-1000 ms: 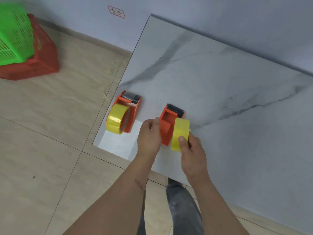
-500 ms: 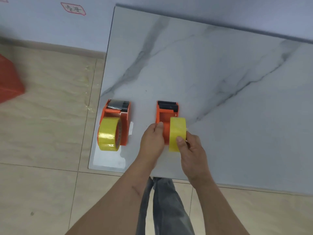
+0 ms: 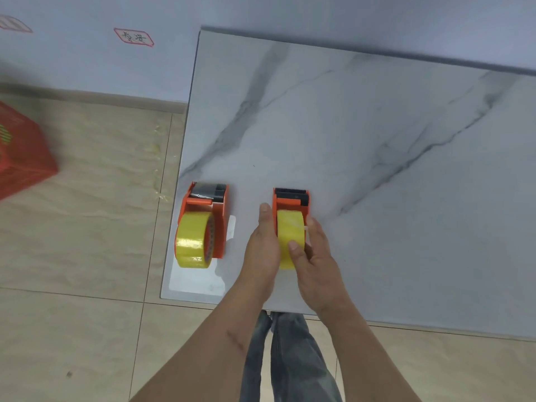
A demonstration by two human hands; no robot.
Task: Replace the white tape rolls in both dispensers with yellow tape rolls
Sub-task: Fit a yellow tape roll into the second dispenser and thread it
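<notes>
The marble-patterned table (image 3: 377,169) spreads ahead of my hands (image 3: 290,250) and off to their right, with its near edge just under my wrists. Far to the left of my hands, on the tiled floor (image 3: 87,227), sits a red basket (image 3: 20,158).

Between my hands stands the right dispenser (image 3: 291,200), orange, with its black cutter end pointing away from me. My left hand (image 3: 262,250) lies flat against the dispenser's left side, fingers straight and together, the thumb tip up beside the frame. My right hand (image 3: 314,262) curls round the yellow tape roll (image 3: 290,230) that sits in this dispenser, thumb pressed on the roll's near face and fingers wrapped behind its right edge, so the roll is pinched between them.

To the left of my left hand, well apart from it, stands the left dispenser (image 3: 216,216) near the table's corner, with a second yellow roll (image 3: 193,242) mounted on it.

Half a second ago the roll in my right hand hung off the dispenser's right side; now it sits centred in the frame. My left hand's fingers have straightened along the side, and the view has swung so that both dispensers appear squarer to me.
</notes>
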